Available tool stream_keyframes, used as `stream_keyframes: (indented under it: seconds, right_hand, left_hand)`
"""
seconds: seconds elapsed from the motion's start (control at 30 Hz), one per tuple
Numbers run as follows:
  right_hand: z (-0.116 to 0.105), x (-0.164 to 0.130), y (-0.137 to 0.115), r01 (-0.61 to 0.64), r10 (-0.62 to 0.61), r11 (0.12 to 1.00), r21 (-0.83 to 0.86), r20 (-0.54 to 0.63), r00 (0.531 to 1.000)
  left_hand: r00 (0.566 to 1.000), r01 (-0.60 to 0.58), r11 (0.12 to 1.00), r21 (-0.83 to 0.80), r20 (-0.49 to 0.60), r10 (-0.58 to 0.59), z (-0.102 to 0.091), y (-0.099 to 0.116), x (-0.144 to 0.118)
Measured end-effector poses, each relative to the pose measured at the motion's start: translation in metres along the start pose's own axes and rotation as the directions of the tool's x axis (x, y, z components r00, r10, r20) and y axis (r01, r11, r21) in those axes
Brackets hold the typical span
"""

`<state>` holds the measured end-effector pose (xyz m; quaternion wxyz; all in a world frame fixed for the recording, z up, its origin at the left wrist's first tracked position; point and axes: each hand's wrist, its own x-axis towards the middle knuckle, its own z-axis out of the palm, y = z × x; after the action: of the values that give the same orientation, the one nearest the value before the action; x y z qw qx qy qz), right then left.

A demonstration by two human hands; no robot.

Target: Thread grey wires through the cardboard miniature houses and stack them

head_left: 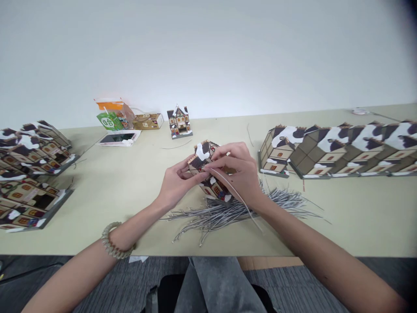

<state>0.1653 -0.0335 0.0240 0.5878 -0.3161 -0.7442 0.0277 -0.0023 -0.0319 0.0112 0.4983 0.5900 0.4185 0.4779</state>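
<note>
Both hands closed on a small cardboard house (208, 171) above the table (130, 191): left hand (177, 182) steadying, right hand (239, 174) pinching a thin wire (237, 198), best fed slowly, house gripped firmly.

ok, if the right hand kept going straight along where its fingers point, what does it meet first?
The right hand points left and slightly away, fingers already on the little cardboard house. Straight past that it would likely meet the left hand gripping the other side; depth is hard to judge.
</note>
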Motion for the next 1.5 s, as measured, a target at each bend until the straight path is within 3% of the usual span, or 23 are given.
stream_keyframes:
  seconds: [0.2,0.4,0.6,0.83,0.97,1.17,1.27,1.37,1.5]
  right_hand:
    - [0.001,-0.001,0.005,-0.151,0.151,0.989,-0.001,0.029,0.988]
    - [-0.002,0.002,0.009,-0.153,0.150,0.988,0.014,0.149,0.978]
    - [-0.003,0.005,0.009,-0.130,0.119,0.990,0.062,0.152,0.981]
    - [0.000,0.001,0.012,-0.165,0.157,0.985,0.053,0.137,0.978]
    - [0.002,0.000,0.012,-0.165,0.158,0.986,0.041,0.126,0.979]
    - [0.003,-0.001,0.010,-0.148,0.144,0.989,0.030,0.108,0.984]
    - [0.004,-0.001,0.010,-0.151,0.147,0.988,0.023,0.108,0.983]
    - [0.005,-0.002,0.010,-0.166,0.164,0.986,0.011,0.115,0.980]
    - [0.005,-0.003,0.010,-0.164,0.163,0.986,-0.004,0.124,0.979]
  left_hand:
    - [1.000,0.004,0.997,0.071,-0.024,-0.002,0.001,0.004,-0.003]
    - [0.999,-0.025,0.993,0.112,-0.040,0.029,0.002,0.004,-0.002]
    - [0.999,-0.033,0.996,0.078,-0.040,0.036,0.002,0.001,0.000]
    - [0.975,-0.198,0.963,0.184,-0.061,0.212,0.000,-0.001,-0.003]
    - [0.939,-0.326,0.889,0.321,-0.002,0.344,-0.002,0.000,-0.005]
    - [0.907,-0.407,0.818,0.407,0.073,0.415,0.001,0.003,-0.009]
    - [0.920,-0.390,0.862,0.325,0.089,0.382,0.005,0.006,-0.010]
    - [0.954,-0.300,0.939,0.168,0.076,0.291,0.009,0.010,-0.010]
    - [0.960,-0.278,0.946,0.165,0.044,0.275,0.014,0.014,-0.010]
